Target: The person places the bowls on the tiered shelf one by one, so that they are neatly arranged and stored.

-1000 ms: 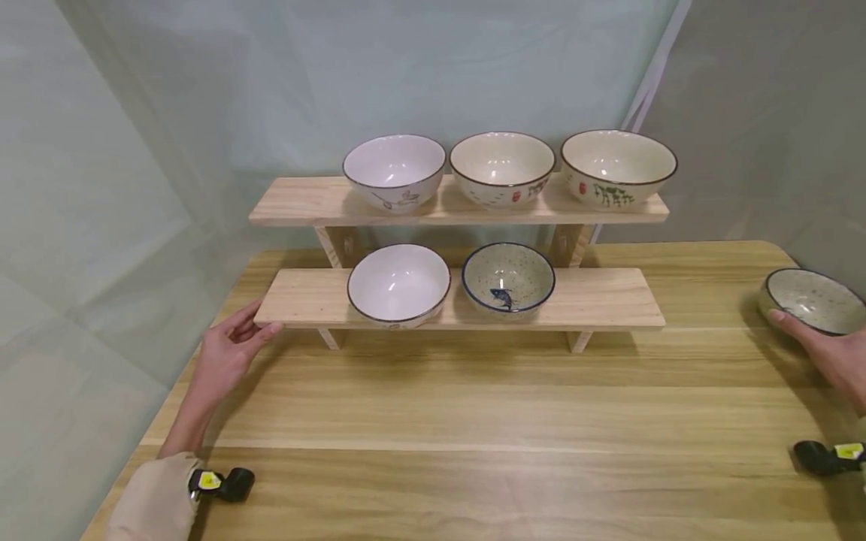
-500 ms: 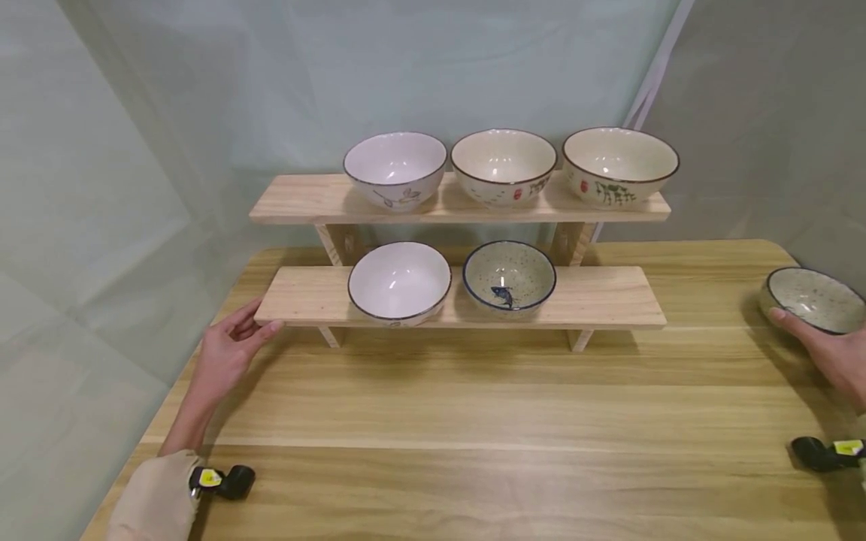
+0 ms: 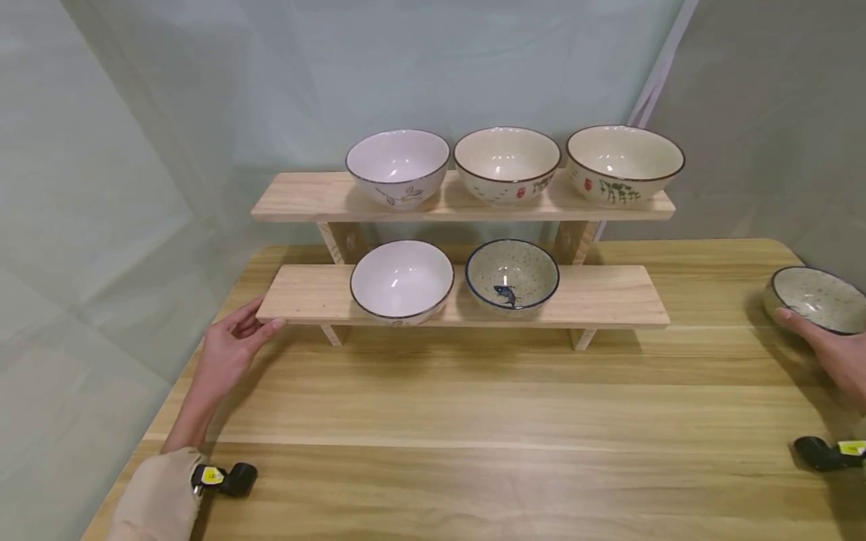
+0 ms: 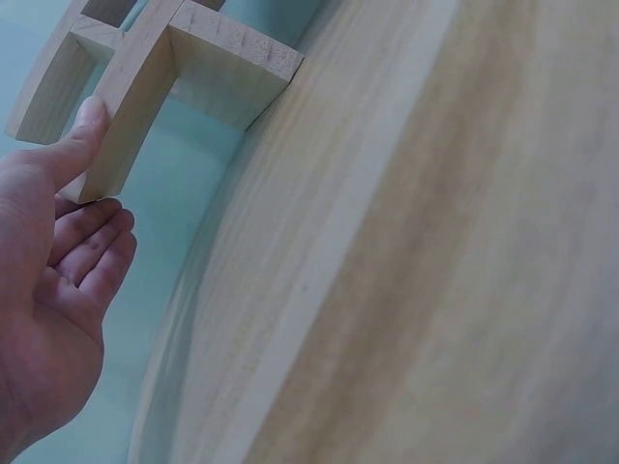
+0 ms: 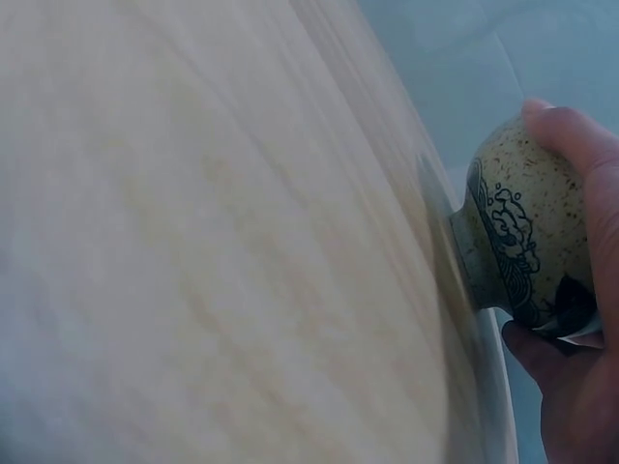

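Observation:
At the left end of the wooden two-tier stand, my left hand (image 3: 226,349) holds the tip of the lower shelf (image 3: 307,294). In the left wrist view the thumb (image 4: 89,121) lies on one face of that board, the fingers at its other side. Far right, my right hand (image 3: 835,357) grips a speckled bowl (image 3: 820,299) with a dark blue rim, thumb at the near side. The right wrist view shows the bowl's patterned outside (image 5: 527,217), its foot close to the tabletop. A white bowl (image 3: 402,279) and a fish-painted speckled bowl (image 3: 512,272) sit on the lower shelf.
On the upper shelf (image 3: 304,197) stand a white bowl (image 3: 398,161) and two cream bowls, one in the middle (image 3: 507,156) and one at the right (image 3: 624,158). The wooden table (image 3: 473,451) extends in front, with pale cloth (image 3: 135,150) behind it.
The head view shifts very slightly. Both hands keep their places, the left at the shelf end and the right on the speckled bowl.

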`<move>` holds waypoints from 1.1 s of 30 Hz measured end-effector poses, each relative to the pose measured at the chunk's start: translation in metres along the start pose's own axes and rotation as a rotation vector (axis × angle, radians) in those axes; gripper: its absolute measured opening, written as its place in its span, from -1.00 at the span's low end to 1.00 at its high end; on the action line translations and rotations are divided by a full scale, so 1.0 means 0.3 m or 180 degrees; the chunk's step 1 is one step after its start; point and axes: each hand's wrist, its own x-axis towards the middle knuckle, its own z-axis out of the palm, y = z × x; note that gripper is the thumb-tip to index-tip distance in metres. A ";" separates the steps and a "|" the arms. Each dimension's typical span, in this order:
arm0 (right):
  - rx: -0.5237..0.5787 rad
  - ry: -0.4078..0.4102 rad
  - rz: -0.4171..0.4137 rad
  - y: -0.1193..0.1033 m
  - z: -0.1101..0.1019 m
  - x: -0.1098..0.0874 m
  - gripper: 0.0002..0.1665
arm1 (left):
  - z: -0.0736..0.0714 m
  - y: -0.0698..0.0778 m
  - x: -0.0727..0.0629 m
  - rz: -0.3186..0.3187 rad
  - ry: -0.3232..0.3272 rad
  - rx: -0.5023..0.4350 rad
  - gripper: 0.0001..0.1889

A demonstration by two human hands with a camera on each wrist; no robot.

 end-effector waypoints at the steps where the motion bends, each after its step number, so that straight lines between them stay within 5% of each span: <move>1: 0.0000 -0.0015 0.0032 0.001 0.000 0.000 0.17 | 0.000 0.000 0.001 0.0003 -0.0002 0.0002 -0.32; 9: -0.0075 -0.0174 0.0332 0.000 -0.005 -0.006 0.16 | 0.001 0.001 0.001 0.0026 -0.0015 0.0008 -0.32; 26: -0.0132 -0.0253 0.0395 -0.002 -0.020 -0.019 0.21 | -0.001 0.003 -0.004 -0.0067 -0.0028 0.0025 -0.30; 33: -0.0332 -0.0494 0.0399 0.011 -0.034 -0.014 0.29 | -0.005 0.001 -0.005 -0.0082 -0.0035 0.0039 -0.30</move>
